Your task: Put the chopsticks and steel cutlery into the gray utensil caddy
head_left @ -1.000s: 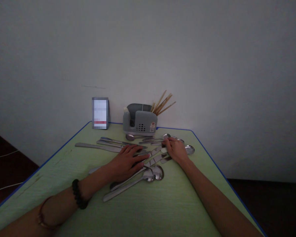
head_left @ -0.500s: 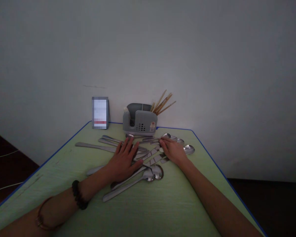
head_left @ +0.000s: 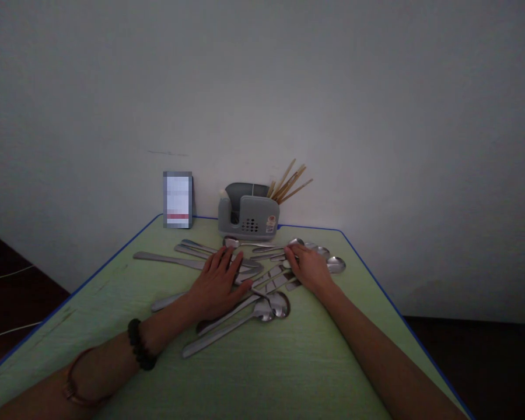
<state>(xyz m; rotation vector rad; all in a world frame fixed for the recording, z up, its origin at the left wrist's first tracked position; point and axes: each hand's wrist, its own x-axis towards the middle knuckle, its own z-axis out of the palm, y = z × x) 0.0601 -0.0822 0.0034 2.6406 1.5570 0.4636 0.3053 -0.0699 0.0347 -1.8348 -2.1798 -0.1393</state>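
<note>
Metal cutlery lies in a loose heap on the green table [head_left: 262, 373]. My left hand [head_left: 219, 286] rests palm down over the left side of the heap, fingers stretched and somewhat apart, hiding some pieces. A table knife [head_left: 166, 258] sticks out to its left, and a spoon [head_left: 279, 305] lies at its right with a second spoon [head_left: 227, 333] crossing below. On the right side of the heap my right hand [head_left: 310, 268] lies low over several handles, its fingers extended and touching them. Beyond it shows the bowl of another spoon [head_left: 336, 265].
Behind the cutlery stands a grey holder [head_left: 259, 219] with wooden chopsticks [head_left: 289, 184] leaning out to the right. A phone [head_left: 177, 201] with a lit, blurred screen is propped against the wall [head_left: 262, 87]. Blue edging [head_left: 376, 280] runs round the table.
My left hand has shifted slightly down and left. A few spoons and handles at the back have moved a little, and my right hand has slid slightly to the right.
</note>
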